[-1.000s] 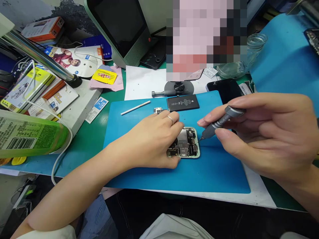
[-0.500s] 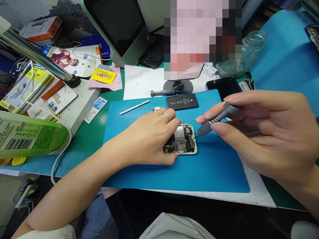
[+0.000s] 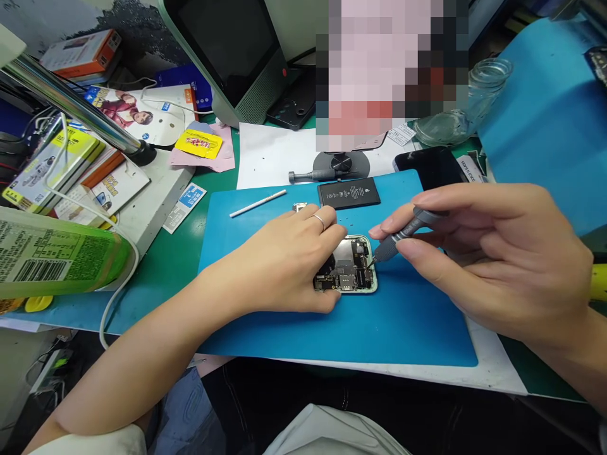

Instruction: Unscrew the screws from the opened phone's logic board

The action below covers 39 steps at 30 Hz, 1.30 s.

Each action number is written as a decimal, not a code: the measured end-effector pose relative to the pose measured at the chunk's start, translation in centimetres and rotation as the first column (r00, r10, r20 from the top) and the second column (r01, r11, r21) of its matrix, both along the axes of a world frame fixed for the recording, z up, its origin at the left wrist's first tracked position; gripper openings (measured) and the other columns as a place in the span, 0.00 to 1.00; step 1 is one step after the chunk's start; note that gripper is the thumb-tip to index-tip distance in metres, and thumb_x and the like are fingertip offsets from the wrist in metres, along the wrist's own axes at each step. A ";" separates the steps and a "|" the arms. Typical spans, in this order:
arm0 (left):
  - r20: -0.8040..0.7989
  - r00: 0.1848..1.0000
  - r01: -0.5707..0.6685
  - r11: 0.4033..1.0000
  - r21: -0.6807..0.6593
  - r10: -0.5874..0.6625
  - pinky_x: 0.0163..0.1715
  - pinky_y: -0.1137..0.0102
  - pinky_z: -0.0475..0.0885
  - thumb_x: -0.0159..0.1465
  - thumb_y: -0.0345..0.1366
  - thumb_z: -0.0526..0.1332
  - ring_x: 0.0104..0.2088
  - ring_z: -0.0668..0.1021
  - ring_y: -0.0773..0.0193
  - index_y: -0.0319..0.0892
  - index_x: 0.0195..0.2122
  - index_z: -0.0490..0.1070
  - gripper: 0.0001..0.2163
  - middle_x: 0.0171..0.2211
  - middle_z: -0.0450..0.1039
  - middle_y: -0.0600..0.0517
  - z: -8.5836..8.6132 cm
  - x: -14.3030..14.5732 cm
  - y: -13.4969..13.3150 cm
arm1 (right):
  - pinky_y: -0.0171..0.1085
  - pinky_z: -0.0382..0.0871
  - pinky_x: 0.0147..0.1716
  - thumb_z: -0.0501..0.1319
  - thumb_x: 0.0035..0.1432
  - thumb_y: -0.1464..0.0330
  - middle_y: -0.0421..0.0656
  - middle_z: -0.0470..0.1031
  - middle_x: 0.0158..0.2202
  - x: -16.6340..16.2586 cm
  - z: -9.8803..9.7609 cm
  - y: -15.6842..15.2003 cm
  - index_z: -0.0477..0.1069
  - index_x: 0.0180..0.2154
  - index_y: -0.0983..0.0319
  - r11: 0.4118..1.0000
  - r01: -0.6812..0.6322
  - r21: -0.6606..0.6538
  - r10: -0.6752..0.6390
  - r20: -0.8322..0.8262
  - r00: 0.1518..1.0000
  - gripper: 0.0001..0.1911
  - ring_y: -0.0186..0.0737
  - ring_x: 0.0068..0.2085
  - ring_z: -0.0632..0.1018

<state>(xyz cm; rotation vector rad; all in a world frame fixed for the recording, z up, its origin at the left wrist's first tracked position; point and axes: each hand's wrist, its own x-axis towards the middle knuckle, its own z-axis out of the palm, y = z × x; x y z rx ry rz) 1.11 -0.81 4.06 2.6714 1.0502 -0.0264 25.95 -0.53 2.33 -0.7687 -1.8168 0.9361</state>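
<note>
An opened phone (image 3: 347, 282) lies on the blue mat (image 3: 303, 338), its circuit boards and metal plates showing. My left hand (image 3: 298, 259) grips it by its edges, thumb at the near side and fingers at the far side, covering its left part. Between the thumb and fingers of my right hand (image 3: 493, 253) is a grey screwdriver (image 3: 396, 243), tilted, with its thin tip at the right end of the phone's insides. Whether the tip sits in a screw I cannot tell. Behind the phone lies a black battery (image 3: 349, 193).
A white stick (image 3: 258, 204) and a small metal part (image 3: 300, 206) lie on the mat. Behind it are a second screwdriver (image 3: 303, 175), a dark phone (image 3: 429, 167) and a glass jar (image 3: 488, 95). A green bottle (image 3: 61, 253) and boxes crowd the left.
My right hand and the screwdriver have shifted slightly left and the hand has turned a little. My left hand stays on the phone. The whole view has moved slightly.
</note>
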 end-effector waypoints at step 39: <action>-0.018 1.000 0.000 1.000 0.000 0.000 0.45 0.56 0.73 0.66 0.46 0.65 0.45 0.75 0.48 0.37 0.53 0.75 0.20 0.47 0.72 0.43 0.2 0.0 -0.1 | 0.39 0.91 0.38 0.75 0.58 0.76 0.38 0.88 0.44 0.6 -0.1 -0.6 0.83 0.52 0.48 0.999 -0.038 -0.030 0.040 0.056 0.998 0.24 0.44 0.41 0.90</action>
